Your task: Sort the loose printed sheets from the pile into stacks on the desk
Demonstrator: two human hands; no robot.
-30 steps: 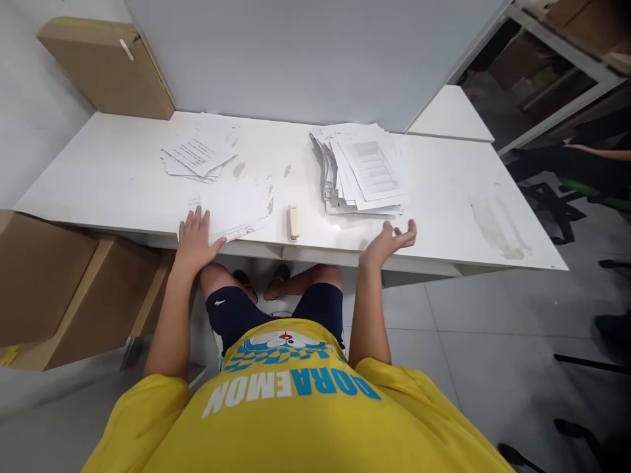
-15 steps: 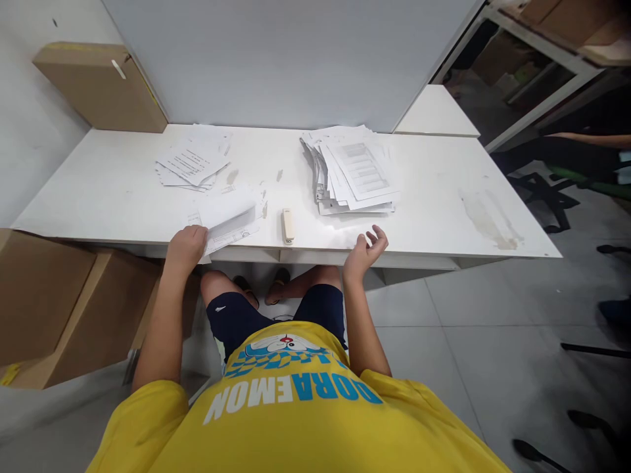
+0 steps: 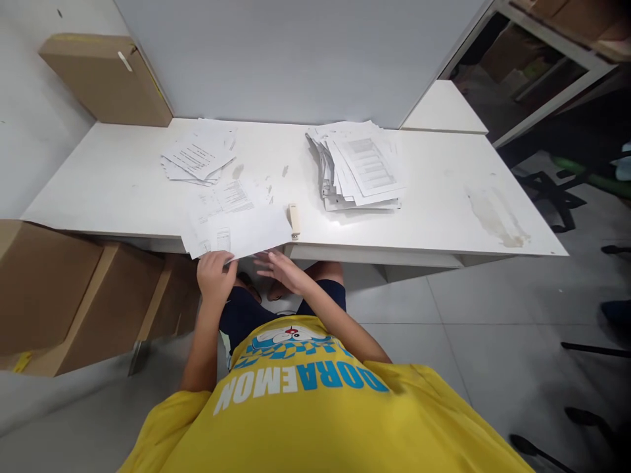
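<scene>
Sheets of paper [image 3: 251, 230] lie at the table's front edge, partly folded over and printed on the left part. My left hand [image 3: 215, 274] grips their near edge between thumb and fingers. Close to the right part of that same edge is my right hand [image 3: 283, 270], its fingers spread and somewhat blurred; whether it touches the paper I cannot tell. A cream stapler [image 3: 294, 219] stands just right of the sheets. Behind them, at the left, is a small pile of printed papers [image 3: 197, 156]. A thicker paper stack [image 3: 362, 164] sits right of the stapler.
The white table [image 3: 444, 203] backs onto a grey panel [image 3: 296, 59]. A cardboard box [image 3: 106, 82] stands at its far left corner. More cardboard boxes [image 3: 49, 289] are below the left front edge. Chair legs [image 3: 542, 190] show on the floor at the right.
My right hand has moved left from beside the stack to the sheets' near edge. My left hand has shifted right with the sheets, which now spread flatter and reach the stapler.
</scene>
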